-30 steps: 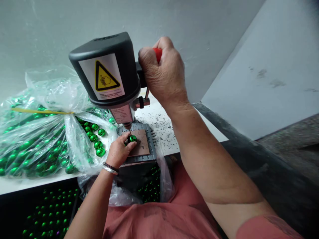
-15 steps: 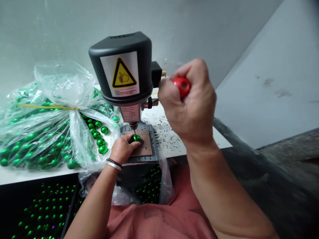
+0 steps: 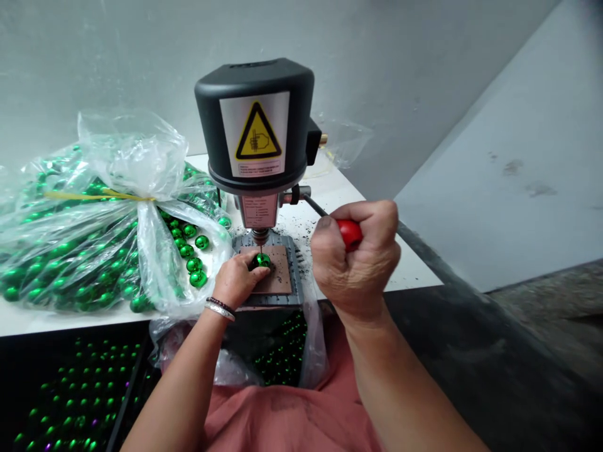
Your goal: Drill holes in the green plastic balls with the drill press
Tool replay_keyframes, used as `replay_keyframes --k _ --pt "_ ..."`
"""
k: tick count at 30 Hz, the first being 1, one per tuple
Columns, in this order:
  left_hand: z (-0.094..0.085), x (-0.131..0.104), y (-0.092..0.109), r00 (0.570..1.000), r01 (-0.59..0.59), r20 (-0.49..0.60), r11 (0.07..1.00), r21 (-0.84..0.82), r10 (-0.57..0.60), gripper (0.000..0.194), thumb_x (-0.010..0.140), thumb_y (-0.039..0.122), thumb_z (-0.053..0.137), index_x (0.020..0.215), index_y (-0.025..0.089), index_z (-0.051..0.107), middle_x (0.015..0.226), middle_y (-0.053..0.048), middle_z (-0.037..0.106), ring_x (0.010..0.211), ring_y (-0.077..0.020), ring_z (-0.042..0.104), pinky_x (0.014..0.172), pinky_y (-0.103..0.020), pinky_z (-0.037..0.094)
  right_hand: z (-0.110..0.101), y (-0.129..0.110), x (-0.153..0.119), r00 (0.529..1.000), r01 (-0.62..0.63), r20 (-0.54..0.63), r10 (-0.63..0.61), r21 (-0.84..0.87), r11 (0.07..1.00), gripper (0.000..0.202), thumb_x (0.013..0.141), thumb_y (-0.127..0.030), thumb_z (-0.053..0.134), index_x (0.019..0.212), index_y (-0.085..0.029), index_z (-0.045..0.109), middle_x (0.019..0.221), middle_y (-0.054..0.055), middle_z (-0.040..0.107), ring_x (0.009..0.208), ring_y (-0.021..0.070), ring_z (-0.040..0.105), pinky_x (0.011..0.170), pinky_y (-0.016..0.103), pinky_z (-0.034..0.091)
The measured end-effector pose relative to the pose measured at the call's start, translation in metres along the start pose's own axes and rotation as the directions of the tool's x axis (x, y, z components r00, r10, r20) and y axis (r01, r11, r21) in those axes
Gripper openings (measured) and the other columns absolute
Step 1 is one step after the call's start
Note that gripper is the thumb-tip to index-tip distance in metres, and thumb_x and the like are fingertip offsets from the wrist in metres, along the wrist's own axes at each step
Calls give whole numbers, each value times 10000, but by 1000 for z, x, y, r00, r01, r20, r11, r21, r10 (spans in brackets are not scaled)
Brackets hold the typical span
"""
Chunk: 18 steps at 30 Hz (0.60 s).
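Below the left front edge of the table (image 3: 414, 273), a black tray (image 3: 19, 367) is cut off by the frame; its dark rows of green balls are too dim to count. Above it, one clear bag (image 3: 134, 154), also cut off at the left, holds uncountable balls. Of the loose balls (image 3: 201, 242) at its right side, five show plainly, others half hidden.

At the front edge, the left hand (image 3: 240, 276) pinches one green ball (image 3: 264, 259) between thumb and finger on a brown board (image 3: 277, 279), its remaining fingers hidden. The ball sits under the single bit of the drill press (image 3: 254, 135); whether they touch, I cannot tell.

Farther right, the right hand (image 3: 358, 260), apart from the left, is clamped around one red knob (image 3: 347, 235). It is lower than a second ago, when it was up beside the motor housing.
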<state>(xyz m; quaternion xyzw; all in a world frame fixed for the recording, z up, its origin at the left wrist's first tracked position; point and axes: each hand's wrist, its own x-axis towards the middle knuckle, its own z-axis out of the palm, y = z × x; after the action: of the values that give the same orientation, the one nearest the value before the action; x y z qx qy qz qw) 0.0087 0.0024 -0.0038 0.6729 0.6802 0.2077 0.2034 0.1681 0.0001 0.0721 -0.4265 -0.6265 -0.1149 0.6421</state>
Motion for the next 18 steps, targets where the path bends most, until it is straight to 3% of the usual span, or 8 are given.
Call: replay_keyframes --k 8,18 --pt "2 1 -3 1000 -5 -12 1000 19 5 333 762 378 578 1050 233 661 961 -55 694 852 -210 620 732 -290 433 7 2 -16 998 -31 -55 33 41 999 59 776 -187 501 801 -195 449 641 -55 465 550 30 441 532 169 401" --pt "3 1 -2 1000 -1 -14 1000 18 2 305 761 388 577 1001 222 668 888 -46 691 797 -186 609 698 -266 414 14 8 -35 985 -163 -16 171 217 962 109 802 -178 480 900 -209 444 689 -28 515 610 72 536 610 240 452"
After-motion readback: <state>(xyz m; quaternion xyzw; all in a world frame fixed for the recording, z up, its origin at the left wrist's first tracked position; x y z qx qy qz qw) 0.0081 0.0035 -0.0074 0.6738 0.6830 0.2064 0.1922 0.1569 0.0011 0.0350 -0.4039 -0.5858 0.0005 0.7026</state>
